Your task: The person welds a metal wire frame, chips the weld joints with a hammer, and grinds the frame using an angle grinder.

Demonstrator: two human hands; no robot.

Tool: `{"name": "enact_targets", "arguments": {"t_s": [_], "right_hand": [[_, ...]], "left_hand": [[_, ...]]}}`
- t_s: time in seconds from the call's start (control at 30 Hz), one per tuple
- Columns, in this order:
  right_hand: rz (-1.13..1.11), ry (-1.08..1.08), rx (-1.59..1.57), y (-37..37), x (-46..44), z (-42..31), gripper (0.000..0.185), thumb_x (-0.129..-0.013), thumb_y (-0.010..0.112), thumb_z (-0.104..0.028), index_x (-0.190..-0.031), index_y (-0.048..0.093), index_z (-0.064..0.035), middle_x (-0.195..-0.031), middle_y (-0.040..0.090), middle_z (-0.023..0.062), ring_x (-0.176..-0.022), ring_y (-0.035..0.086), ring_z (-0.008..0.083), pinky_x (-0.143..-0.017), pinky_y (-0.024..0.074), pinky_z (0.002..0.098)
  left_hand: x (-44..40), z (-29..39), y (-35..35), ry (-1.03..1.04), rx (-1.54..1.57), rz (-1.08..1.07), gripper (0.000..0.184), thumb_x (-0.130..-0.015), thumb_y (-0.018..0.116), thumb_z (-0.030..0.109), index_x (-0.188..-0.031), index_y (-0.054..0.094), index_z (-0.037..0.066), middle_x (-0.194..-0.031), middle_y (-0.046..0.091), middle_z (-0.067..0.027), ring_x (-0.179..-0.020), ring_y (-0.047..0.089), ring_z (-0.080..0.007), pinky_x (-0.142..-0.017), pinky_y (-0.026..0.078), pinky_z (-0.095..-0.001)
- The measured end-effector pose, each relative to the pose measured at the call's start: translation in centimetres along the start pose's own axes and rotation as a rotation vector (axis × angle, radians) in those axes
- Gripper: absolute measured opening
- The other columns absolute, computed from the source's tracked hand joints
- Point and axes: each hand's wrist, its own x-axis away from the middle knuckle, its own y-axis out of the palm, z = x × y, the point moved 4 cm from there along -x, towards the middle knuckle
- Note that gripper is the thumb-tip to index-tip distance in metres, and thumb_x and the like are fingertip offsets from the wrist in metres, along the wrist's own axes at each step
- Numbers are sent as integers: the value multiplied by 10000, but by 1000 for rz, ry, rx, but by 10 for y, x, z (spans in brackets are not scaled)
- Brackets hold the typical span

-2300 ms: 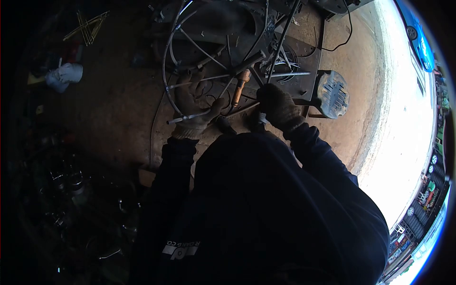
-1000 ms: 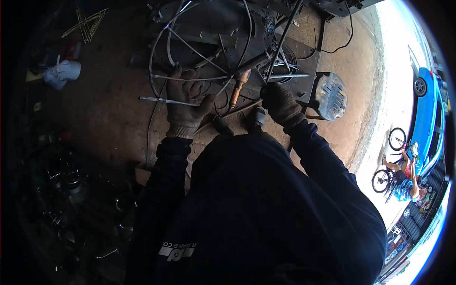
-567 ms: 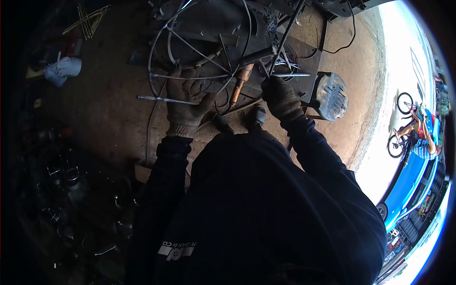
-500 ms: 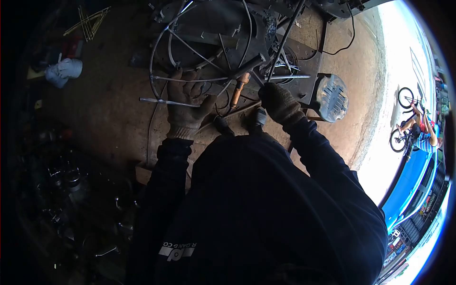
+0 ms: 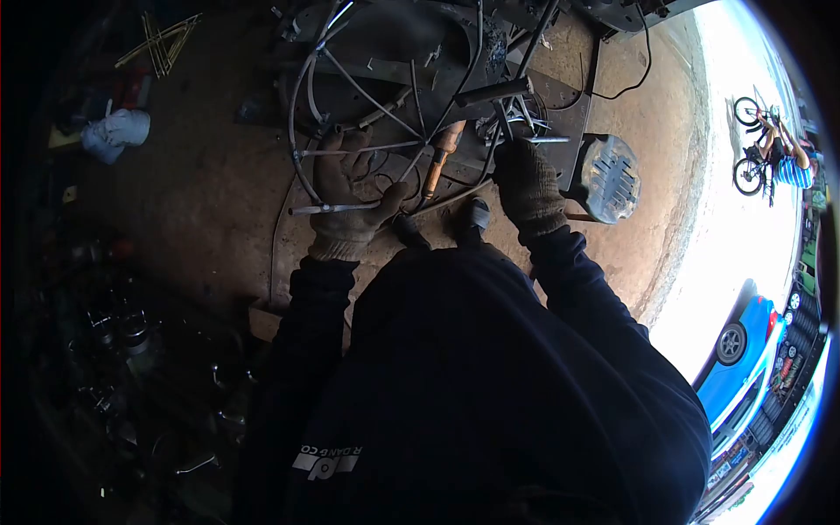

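Observation:
A round metal frame (image 5: 358, 87) with thin spokes stands over the dark metal work surface. My left hand (image 5: 346, 197), in a brown knitted glove, is closed on a rod of this frame near its lower left rim, thumb over the rod. In a matching glove, my right hand (image 5: 530, 186) grips a hammer by its handle. The dark hammer head (image 5: 494, 92) is raised just right of the frame's hub, not touching it as far as I can tell. Between my hands lies a tool with an orange body (image 5: 444, 157).
A worn stool (image 5: 612, 178) stands right of the work surface. Loose rods and wire (image 5: 525, 114) lie behind my right hand. A white bundle (image 5: 116, 131) and thin yellowish rods (image 5: 160, 45) are at left. Outside are a blue car (image 5: 735, 350) and a person on a bicycle (image 5: 792, 166).
The hammer head has moved up and right, away from the hub. The frame and my left hand have shifted slightly right and down. Outside, the cyclist and blue car appear in different places.

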Motion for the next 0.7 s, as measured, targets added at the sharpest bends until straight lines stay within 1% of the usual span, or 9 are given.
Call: {"name": "enact_targets", "arguments": {"t_s": [0.1,0.17,0.23,0.33,0.4,0.43,0.53,0.63,0.7], "right_hand": [[-151,47,-100,9,10,4,277,-820,625,-103,-1091,629,-45,-1035,611,161,-956,619,363,-764,524,456],[-228,51,-135,-11,1,-8,283,-846,609,-99,-1121,634,-43,-1079,620,169,-994,622,368,-797,530,447],[-158,99,-182,-23,-6,-13,265,-872,595,-106,-1126,630,-35,-1032,629,170,-971,626,375,-802,533,440],[49,-11,-17,-38,-8,-24,209,-914,581,-137,-1087,620,-25,-973,638,179,-915,635,388,-766,525,458],[-222,180,-157,-27,-5,-33,174,-949,554,-156,-1049,606,-23,-927,641,185,-868,641,395,-729,516,475],[-226,176,-156,-30,-6,-32,174,-949,554,-156,-1049,606,-23,-927,641,185,-868,641,395,-729,516,475],[-38,1,-134,-44,-9,-34,171,-974,536,-178,-1022,602,-28,-916,642,187,-848,645,397,-716,511,490],[68,40,-79,-31,-3,-28,164,-945,567,-170,-1018,613,-31,-954,640,182,-871,644,391,-717,520,476],[-180,5,-92,-11,-2,-30,159,-901,598,-153,-1006,620,-35,-1007,632,177,-906,638,388,-729,521,472]], "left_hand": [[6,5,4,2,-95,-12,999,-736,866,364,-1409,261,-61,-1287,488,-243,-1197,585,-367,-999,547,-440],[4,7,5,67,-186,-53,998,-732,870,359,-1404,268,-67,-1294,493,-254,-1175,601,-370,-984,555,-439],[2,16,4,133,-283,-95,997,-727,875,354,-1398,274,-74,-1301,499,-266,-1154,616,-372,-969,563,-438],[0,17,9,57,-396,-223,995,-715,882,358,-1395,296,-71,-1317,495,-269,-1166,614,-358,-950,572,-431],[5,7,13,100,-316,-143,986,-701,886,383,-1391,333,-51,-1311,507,-248,-1168,616,-339,-928,578,-417],[10,1,14,112,-291,-116,983,-696,887,391,-1390,345,-45,-1309,511,-241,-1169,617,-333,-921,580,-413],[20,-10,11,28,-394,-152,974,-675,890,435,-1378,392,-20,-1281,540,-220,-1174,614,-327,-886,586,-402],[12,6,13,212,-521,-152,960,-666,889,457,-1352,427,-31,-1243,567,-212,-1155,622,-321,-850,594,-391],[7,16,14,118,-556,-145,951,-673,885,458,-1344,428,-37,-1224,576,-214,-1126,631,-316,-834,600,-383]]}}
